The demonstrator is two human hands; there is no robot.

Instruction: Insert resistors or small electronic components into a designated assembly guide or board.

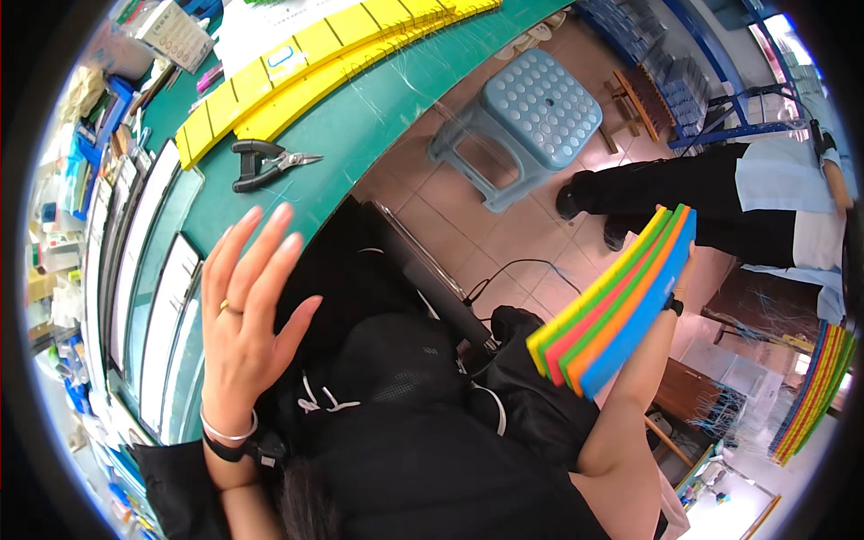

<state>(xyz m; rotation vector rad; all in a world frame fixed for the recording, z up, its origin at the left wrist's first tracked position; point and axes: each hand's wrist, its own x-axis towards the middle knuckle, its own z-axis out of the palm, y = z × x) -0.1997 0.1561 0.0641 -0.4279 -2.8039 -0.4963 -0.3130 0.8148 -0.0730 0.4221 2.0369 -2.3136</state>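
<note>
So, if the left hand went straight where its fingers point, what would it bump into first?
Probably the black-handled pliers, though the left hand might pass over them; its height is unclear.

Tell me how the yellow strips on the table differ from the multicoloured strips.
The yellow strips lie on the table; the multicoloured strips are raised in the right hand. The yellow strips share one base colour; the multicoloured strips include green, orange and blue. Both are elongated.
</note>
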